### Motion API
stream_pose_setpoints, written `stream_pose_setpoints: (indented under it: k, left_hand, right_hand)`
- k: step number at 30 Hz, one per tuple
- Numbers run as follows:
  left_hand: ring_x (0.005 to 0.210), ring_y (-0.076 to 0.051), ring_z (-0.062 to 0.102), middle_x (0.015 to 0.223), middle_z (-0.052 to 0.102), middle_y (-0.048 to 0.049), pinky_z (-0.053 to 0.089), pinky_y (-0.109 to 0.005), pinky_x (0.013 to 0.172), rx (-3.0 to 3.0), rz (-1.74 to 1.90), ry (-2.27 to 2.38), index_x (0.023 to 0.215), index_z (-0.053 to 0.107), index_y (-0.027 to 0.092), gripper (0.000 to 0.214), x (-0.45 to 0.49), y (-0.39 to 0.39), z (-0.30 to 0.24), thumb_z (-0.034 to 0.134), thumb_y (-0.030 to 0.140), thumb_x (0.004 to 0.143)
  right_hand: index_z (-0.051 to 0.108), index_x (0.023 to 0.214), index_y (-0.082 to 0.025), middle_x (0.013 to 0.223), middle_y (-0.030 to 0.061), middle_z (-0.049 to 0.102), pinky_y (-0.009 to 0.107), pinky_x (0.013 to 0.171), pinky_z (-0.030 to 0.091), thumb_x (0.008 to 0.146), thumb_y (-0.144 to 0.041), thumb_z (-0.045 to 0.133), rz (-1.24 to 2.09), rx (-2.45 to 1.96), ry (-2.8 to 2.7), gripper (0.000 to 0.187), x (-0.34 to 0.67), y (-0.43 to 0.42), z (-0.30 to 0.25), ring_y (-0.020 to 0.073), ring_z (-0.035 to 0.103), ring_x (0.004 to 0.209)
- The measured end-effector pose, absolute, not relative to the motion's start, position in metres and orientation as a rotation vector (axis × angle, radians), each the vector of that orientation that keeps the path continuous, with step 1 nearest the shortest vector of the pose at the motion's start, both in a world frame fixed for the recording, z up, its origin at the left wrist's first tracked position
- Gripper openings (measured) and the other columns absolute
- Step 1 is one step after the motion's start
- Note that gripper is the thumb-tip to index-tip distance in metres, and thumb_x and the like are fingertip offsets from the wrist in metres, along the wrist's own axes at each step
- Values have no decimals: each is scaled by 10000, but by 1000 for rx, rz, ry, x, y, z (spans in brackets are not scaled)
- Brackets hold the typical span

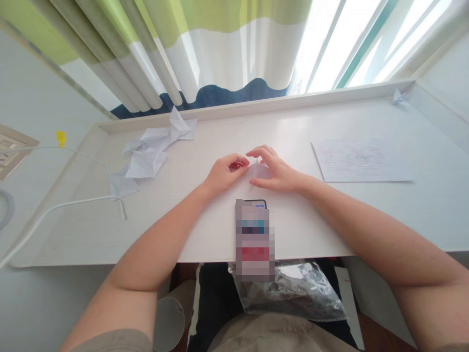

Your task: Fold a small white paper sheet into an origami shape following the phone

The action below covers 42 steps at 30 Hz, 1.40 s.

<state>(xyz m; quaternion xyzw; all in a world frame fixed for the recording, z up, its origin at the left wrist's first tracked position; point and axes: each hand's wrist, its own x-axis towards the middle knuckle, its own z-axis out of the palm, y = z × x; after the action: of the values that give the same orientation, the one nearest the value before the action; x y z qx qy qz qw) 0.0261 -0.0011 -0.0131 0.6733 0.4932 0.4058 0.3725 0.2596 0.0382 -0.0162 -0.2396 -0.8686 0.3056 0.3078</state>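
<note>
A small folded piece of white paper (pixel 257 170) lies on the white desk (pixel 205 230), between both my hands. My left hand (pixel 224 172) pinches its left edge with curled fingers. My right hand (pixel 273 169) rests over its right side, fingers bent and pressing on the paper, thumb along its lower edge. Most of the paper is hidden under the fingers.
A phone (pixel 254 237) lies near the front edge of the desk, below my hands. Crumpled and folded white papers (pixel 152 154) sit at back left beside a white cable (pixel 73 201). A printed sheet (pixel 362 160) lies at right; a small folded paper (pixel 400 96) sits at the far right corner. A plastic bag (pixel 293 288) is on my lap.
</note>
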Motion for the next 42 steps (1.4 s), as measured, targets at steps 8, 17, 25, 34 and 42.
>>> stream_pose_setpoints:
  k: [8, 17, 25, 34, 42]
  left_hand:
    - [872, -187, 730, 949, 818, -41, 581, -320, 810, 1771, 1046, 1374, 901, 761, 191, 148, 28, -3, -8, 699, 324, 915]
    - [854, -190, 749, 947, 828, -48, 599, -312, 794, 1713, 1114, 1382, 922, 765, 191, 141, 15, 5, -9, 773, 293, 824]
    - [827, -187, 738, 935, 822, -37, 611, -319, 786, 1709, 1132, 1355, 907, 761, 198, 171, 16, 5, -11, 814, 312, 792]
    - [814, -172, 732, 924, 823, -42, 567, -286, 742, 1704, 1212, 1393, 925, 737, 203, 211, 18, 5, -11, 776, 406, 883]
    - [633, -170, 688, 670, 732, 14, 497, -287, 597, 1513, 1182, 1339, 953, 686, 235, 216, 15, 3, -7, 802, 400, 879]
  right_hand:
    - [263, 1717, -344, 1738, 167, 342, 743, 1326, 229, 746, -700, 895, 829, -447, -2524, 1212, 258, 27, -11, 475, 290, 1631]
    - [116, 1787, -362, 1857, 168, 200, 781, 1347, 53, 745, -660, 931, 836, -300, -2654, 1356, 250, 4, -3, 489, 151, 1716]
    - [134, 1782, -359, 1846, 188, 221, 804, 1335, 38, 727, -647, 955, 827, -327, -2651, 1367, 247, 0, -4, 502, 175, 1708]
    - [111, 1780, -406, 1857, 130, 203, 820, 1328, 43, 785, -674, 898, 842, -443, -2562, 1296, 258, 18, -4, 497, 135, 1717]
    - [125, 1790, -372, 1854, 170, 217, 791, 1342, 20, 742, -654, 931, 779, -315, -2641, 1352, 245, -5, -2, 488, 182, 1714]
